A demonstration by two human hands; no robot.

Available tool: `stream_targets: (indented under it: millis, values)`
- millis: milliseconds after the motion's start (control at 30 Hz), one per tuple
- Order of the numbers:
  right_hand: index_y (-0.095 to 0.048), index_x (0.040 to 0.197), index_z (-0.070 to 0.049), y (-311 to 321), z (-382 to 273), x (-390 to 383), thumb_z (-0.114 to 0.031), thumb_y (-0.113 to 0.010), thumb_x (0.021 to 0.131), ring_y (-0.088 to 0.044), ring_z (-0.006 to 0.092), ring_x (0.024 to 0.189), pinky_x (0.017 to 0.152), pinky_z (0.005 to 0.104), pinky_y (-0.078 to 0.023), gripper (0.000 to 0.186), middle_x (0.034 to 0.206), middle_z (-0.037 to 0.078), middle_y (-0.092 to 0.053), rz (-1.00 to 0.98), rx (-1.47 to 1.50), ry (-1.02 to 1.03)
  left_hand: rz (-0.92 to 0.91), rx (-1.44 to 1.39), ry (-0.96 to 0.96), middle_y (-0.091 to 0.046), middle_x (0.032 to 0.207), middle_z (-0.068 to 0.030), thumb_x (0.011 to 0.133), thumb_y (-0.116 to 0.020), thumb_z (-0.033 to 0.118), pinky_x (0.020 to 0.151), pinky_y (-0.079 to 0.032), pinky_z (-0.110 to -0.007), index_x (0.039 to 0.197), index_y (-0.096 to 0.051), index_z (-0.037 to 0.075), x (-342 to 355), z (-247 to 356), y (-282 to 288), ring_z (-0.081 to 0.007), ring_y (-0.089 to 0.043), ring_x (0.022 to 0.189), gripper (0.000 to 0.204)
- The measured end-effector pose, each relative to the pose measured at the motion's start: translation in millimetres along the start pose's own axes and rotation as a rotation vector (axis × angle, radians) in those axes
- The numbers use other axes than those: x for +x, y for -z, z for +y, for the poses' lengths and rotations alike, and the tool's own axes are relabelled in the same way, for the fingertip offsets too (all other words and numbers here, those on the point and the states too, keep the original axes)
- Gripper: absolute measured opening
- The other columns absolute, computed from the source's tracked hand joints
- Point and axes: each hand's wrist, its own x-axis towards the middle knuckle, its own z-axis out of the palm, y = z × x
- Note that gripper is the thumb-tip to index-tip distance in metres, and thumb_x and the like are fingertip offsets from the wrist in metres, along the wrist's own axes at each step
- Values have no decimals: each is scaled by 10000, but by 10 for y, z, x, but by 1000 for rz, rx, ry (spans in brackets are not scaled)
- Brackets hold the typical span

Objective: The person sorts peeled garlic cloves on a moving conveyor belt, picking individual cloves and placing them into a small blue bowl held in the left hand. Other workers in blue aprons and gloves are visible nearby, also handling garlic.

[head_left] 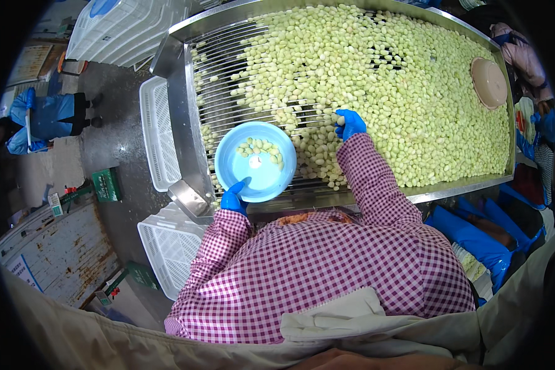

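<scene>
At centre-left of the frame, a blue basin is gripped by the left hand; above centre, a green fruit is pinched by the right hand.

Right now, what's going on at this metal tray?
The wearer's left hand grips the near rim of a light blue bowl, which holds a small cluster of pieces. The right hand is over the slatted tray, apparently pinching one pale green piece. Similar oval pieces cover most of the tray; slats show at its left. A tan bowl sits among them at the right end.
</scene>
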Motion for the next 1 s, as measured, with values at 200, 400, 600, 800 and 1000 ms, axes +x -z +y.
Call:
stream_targets:
  millis: [200, 400, 600, 800, 1000]
  values:
    - [-579, 1173, -77, 97, -311, -237, -489, -369, 971, -417, 120, 544, 528, 267, -381, 504, 680, 3, -524, -156, 238, -174, 4, -13, 24, -484, 1316, -180, 794, -535, 1, 1001, -428, -501, 1386, -338, 50, -13, 36, 176, -341, -495, 1187, 626]
    - [-611, 1091, -80, 285, -432, -229, -280, -538, 902, -403, 86, 486, 453, 243, -368, 284, 691, 3, -552, -76, -15, 10, -32, -33, 0, -490, 1301, -188, 798, -536, 4, 994, -432, -512, 1376, -339, 19, -14, 72, 185, -350, -494, 1182, 611]
    - [-591, 1159, -98, 130, -219, -662, -248, -455, 960, -537, 264, 1109, 934, 396, -465, 284, 1268, 149, -543, 186, -542, 157, -59, 55, -49, -526, 1251, -193, 804, -537, 17, 960, -468, -477, 1326, -397, -15, -260, 169, 149, -334, -533, 1132, 542]
    - [-593, 1098, -72, -363, -307, -897, -245, -537, 905, -571, 211, 787, 690, 338, -490, 265, 960, 107, -617, -405, -615, -132, -66, 145, -29, -557, 1212, -195, 812, -532, 37, 946, -479, -435, 1268, -452, -60, -281, 139, 70, -321, -559, 1097, 473]
    - [-577, 1168, -138, -328, -906, 388, -238, -528, 912, -599, 270, 1008, 887, 376, -487, 279, 1191, 131, -588, 136, -980, 556, -32, 141, 4, -539, 1243, -212, 825, -518, 46, 964, -461, -449, 1336, -400, -20, -127, -4, -116, -339, -549, 1113, 528]
